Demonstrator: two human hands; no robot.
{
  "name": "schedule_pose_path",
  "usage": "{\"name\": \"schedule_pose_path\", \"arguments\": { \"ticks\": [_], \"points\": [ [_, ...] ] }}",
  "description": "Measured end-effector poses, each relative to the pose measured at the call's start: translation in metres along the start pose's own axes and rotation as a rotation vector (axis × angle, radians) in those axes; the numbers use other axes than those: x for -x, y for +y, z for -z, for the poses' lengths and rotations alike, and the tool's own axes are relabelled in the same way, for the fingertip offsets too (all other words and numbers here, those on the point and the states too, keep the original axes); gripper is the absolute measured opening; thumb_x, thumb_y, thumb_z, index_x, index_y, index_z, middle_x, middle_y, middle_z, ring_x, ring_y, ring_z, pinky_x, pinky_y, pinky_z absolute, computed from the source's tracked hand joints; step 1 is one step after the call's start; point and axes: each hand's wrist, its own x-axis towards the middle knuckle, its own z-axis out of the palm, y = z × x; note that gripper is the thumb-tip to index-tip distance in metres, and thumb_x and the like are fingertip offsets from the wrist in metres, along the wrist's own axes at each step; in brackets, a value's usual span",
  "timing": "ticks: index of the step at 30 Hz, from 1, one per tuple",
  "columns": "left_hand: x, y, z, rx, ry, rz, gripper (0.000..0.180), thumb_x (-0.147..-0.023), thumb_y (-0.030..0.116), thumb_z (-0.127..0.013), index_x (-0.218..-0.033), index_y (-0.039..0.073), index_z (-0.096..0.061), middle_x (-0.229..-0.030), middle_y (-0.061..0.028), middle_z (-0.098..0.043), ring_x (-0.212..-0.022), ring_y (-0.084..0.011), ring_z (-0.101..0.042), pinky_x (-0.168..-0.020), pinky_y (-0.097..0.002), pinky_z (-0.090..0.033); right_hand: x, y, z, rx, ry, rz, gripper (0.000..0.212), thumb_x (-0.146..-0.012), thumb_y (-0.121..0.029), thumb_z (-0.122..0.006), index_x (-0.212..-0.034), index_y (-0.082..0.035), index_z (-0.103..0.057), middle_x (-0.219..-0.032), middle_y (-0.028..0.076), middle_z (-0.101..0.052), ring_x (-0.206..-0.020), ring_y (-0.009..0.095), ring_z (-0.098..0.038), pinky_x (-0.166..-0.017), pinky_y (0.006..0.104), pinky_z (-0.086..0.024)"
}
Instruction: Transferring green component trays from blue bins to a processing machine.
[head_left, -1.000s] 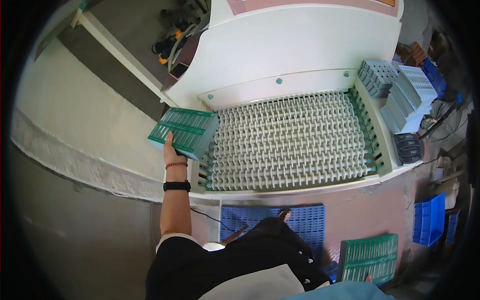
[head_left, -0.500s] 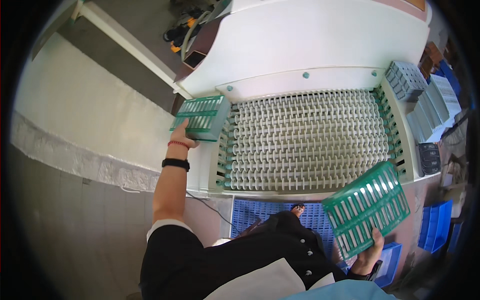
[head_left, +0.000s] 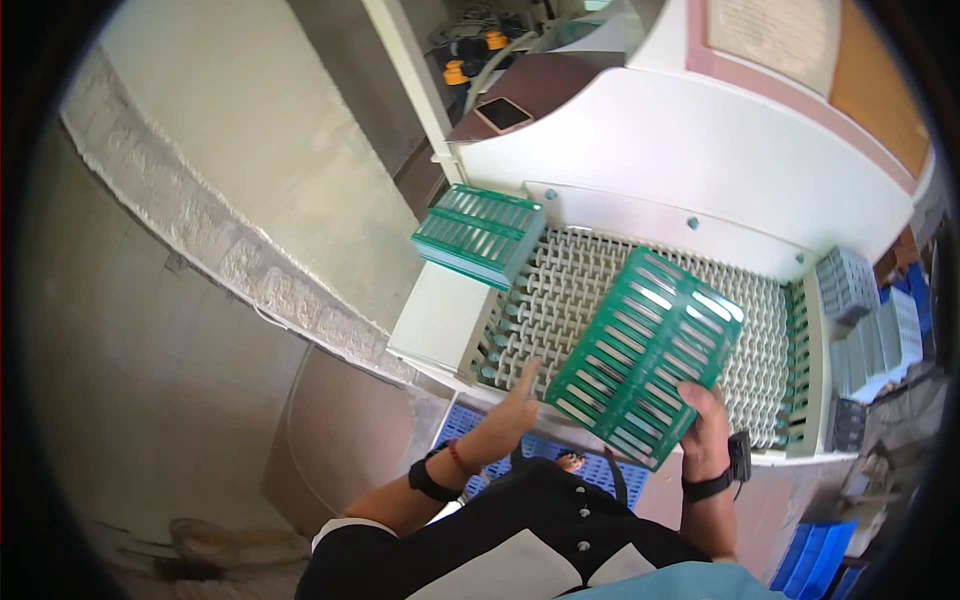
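My right hand (head_left: 706,428) grips a green slotted panel (head_left: 632,385) by its lower right edge. The panel is flat and rectangular, with two rows of pale, shiny bar-shaped slots, and is held tilted above the machine's roller bed (head_left: 560,290). Just off the panel's lower left corner is my left hand (head_left: 503,428), fingers stretched out and nothing in it. A stack of similar green panels (head_left: 480,232) rests on the white ledge (head_left: 440,318) at the left end of the rollers.
Behind the rollers rises a white machine cover (head_left: 690,150). A phone (head_left: 503,114) lies on a dark red surface at the back. Grey racks (head_left: 880,335) stand along the right side, with a blue bin (head_left: 812,560) below. A pale ledge wall (head_left: 260,150) runs along the left.
My left hand has left the green stack and moved right and nearer to me. The held panel has moved up and left, over the rollers. The view has turned.
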Motion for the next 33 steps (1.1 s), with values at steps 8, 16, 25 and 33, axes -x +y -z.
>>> {"name": "schedule_pose_path", "arguments": {
  "ticks": [8, 16, 25, 33],
  "points": [
    [-0.049, 0.012, 0.016, 0.373, 0.335, -0.123, 0.056, -0.097, 0.03, -0.031, -0.142, 0.008, -0.006, -0.142, -0.0058, -0.022, -0.131, -0.0187, -0.023, -0.107, -0.0354, -0.017, -0.191, -0.022, -0.105, 0.365, -0.522, -0.389, 0.049, -0.074, -0.02, -0.066, -0.113, 0.006, -0.052, -0.106, 0.014, -0.06, -0.089, 0.02, -0.06, -0.079, 0.0314, -0.05],
    [-0.101, 0.005, 0.057, 0.673, 0.877, 0.253, 0.044, -0.095, 0.033, -0.042, -0.131, 0.008, -0.034, -0.121, -0.003, -0.042, -0.113, -0.0159, -0.04, -0.097, -0.0339, -0.029, -0.327, 0.041, -0.197, 0.65, -0.634, -0.67, 0.04, -0.076, -0.022, -0.065, -0.108, 0.0, -0.057, -0.1, 0.012, -0.063, -0.087, 0.02, -0.062, -0.078, 0.0313, -0.05],
    [-0.146, -0.004, 0.067, 0.552, 0.921, 0.185, 0.069, -0.093, 0.044, -0.041, -0.129, -0.013, -0.03, -0.127, -0.0186, -0.042, -0.115, -0.0252, -0.041, -0.1, -0.0316, -0.029, -0.352, 0.007, -0.221, 0.966, -0.753, -0.093, 0.04, -0.077, -0.03, -0.067, -0.103, 0.0, -0.06, -0.1, 0.004, -0.061, -0.097, 0.014, -0.054, -0.084, 0.0289, -0.041],
    [-0.182, -0.026, 0.079, 0.743, 1.214, 0.005, 0.067, -0.089, 0.048, -0.047, -0.13, -0.003, -0.033, -0.126, -0.0121, -0.045, -0.112, -0.0219, -0.044, -0.097, -0.0317, -0.034, -0.264, 0.001, -0.058, 0.73, -0.471, 0.052, 0.03, -0.082, -0.02, -0.061, -0.102, 0.002, -0.061, -0.089, 0.006, -0.064, -0.082, 0.013, -0.061, -0.073, 0.0256, -0.048]
  ]
}}
